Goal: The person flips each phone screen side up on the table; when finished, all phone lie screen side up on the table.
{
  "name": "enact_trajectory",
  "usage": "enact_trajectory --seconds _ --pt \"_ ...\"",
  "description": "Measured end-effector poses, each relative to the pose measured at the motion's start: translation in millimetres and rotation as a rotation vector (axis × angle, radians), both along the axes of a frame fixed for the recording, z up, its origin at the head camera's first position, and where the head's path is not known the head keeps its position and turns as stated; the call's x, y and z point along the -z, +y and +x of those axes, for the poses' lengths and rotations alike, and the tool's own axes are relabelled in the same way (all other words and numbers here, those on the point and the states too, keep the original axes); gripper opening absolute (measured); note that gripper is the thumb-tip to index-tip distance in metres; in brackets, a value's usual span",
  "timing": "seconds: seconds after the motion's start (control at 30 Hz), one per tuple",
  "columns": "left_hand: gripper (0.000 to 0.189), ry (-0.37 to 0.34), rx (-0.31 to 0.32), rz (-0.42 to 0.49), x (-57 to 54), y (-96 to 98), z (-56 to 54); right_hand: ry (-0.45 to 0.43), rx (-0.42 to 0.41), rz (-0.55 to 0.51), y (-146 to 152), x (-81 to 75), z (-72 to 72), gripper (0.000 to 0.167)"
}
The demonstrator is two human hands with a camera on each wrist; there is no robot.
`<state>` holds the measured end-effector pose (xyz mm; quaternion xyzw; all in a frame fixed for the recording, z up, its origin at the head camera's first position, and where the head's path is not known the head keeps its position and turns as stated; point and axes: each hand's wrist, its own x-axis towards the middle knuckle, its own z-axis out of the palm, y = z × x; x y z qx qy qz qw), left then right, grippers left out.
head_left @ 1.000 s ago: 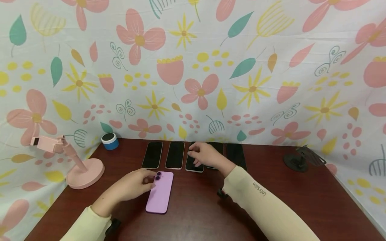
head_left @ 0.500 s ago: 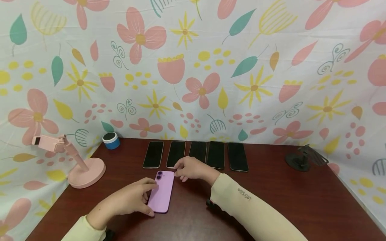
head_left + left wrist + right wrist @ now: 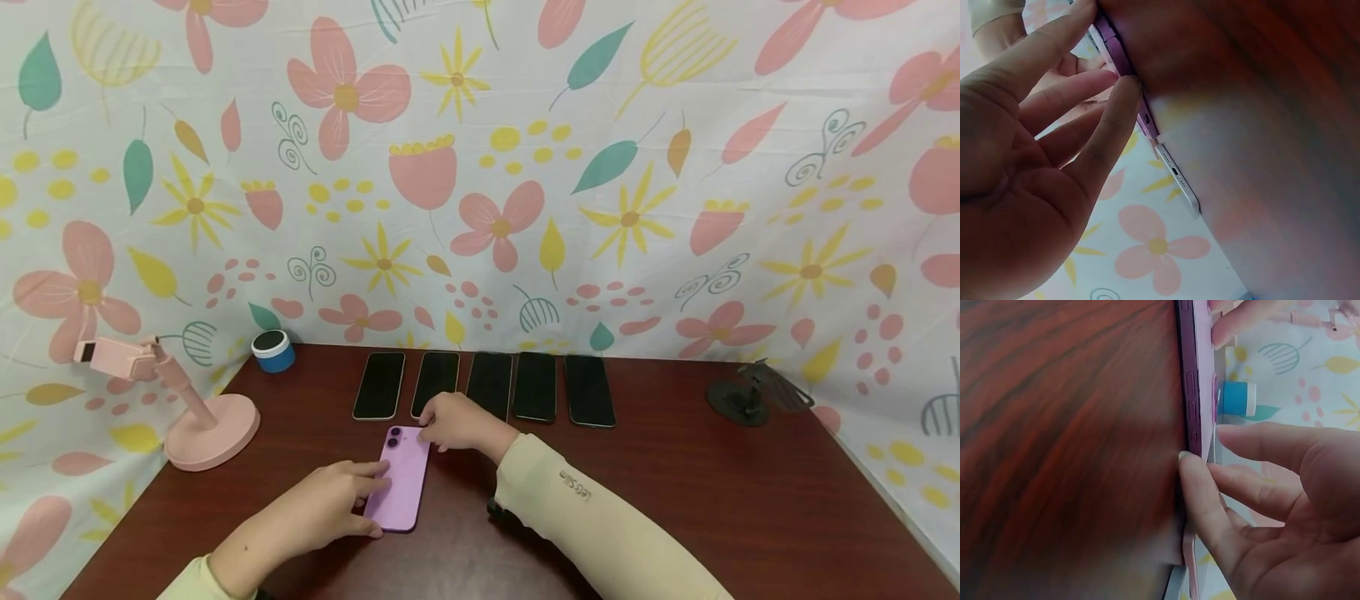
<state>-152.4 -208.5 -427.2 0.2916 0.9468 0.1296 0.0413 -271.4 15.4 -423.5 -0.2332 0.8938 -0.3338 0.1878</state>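
Observation:
In the head view a purple smartphone (image 3: 401, 479) lies face down on the table, its two camera lenses at the top left. My left hand (image 3: 322, 508) is along its left side. The thumb is at the lower left corner, and fairly straight fingers touch the back and edge. My right hand (image 3: 461, 423) pinches the upper right corner. In the right wrist view, one fingertip (image 3: 1185, 464) is against the edge below the buttons, while another finger (image 3: 1241, 439) reaches over the back. The left wrist view shows a fingertip (image 3: 1129, 87) on the purple edge.
Several dark-screened phones stretch in a row along the back, among them the leftmost phone (image 3: 380, 385) and rightmost phone (image 3: 590, 390). A pink phone stand (image 3: 213, 429) and blue jar (image 3: 274, 352) are left; a black stand (image 3: 738, 404) is right. Floral cloth (image 3: 480, 167) hangs behind.
My right hand has come left and toward me from over the phone row to the purple phone's upper corner. My left hand has slid down from its upper left side to the lower left.

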Motion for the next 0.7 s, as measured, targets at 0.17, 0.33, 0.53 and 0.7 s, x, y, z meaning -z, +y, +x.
enact_trajectory --seconds 0.17,0.33,0.53,0.7 --pt "0.055 0.037 0.012 -0.032 1.6 0.6 3.2 0.071 0.022 0.049 -6 2.4 3.0 0.01" --pt "0.052 0.057 0.018 -0.055 3.0 -0.5 6.5 0.098 0.022 0.059 -10 1.9 6.6 0.016" --pt "0.051 0.077 0.038 -0.076 3.9 -0.5 6.3 0.153 0.016 0.07 -16 36.8 -15.4 0.051" --pt "0.05 0.109 0.074 -0.091 4.3 1.9 7.3 0.164 0.049 0.101 -21 75.6 -45.7 0.061"
